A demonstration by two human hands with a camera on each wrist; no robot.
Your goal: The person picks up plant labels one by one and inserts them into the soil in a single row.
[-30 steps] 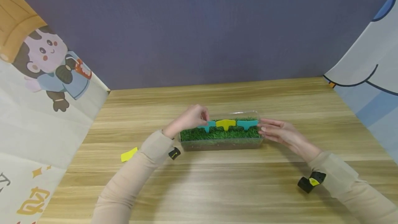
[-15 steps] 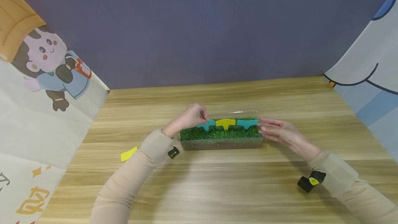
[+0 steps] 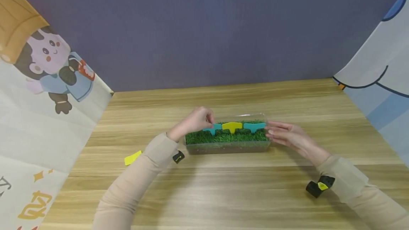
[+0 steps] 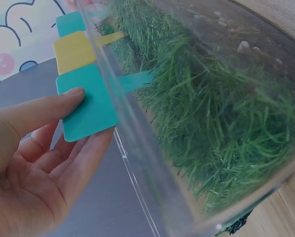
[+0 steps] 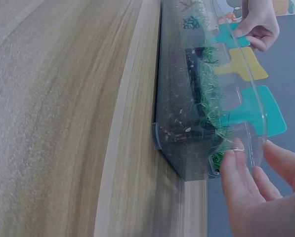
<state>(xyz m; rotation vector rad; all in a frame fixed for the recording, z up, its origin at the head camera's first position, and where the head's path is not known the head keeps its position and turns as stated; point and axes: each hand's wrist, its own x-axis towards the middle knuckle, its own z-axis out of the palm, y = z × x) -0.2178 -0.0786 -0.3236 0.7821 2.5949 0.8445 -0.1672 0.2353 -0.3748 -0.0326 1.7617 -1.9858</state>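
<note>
A clear plastic box (image 3: 228,148) with dark soil and green grass (image 4: 206,108) stands on the table. Three T-shaped plant labels stick up in a row from the grass: a teal plant label (image 4: 93,111) at the left, a yellow plant label (image 3: 232,127) in the middle and another teal label (image 5: 266,111) at the right. My left hand (image 3: 195,120) pinches the head of the left teal label between thumb and fingers; its stem reaches into the grass. With fairly straight fingers, my right hand (image 3: 292,138) touches the box's right end near the rim.
Left of the left forearm, a yellow label (image 3: 132,158) lies flat on the wooden table (image 3: 230,194), partly hidden by the sleeve. A dark panel (image 3: 204,31) rises behind the table, with printed cloths at both sides.
</note>
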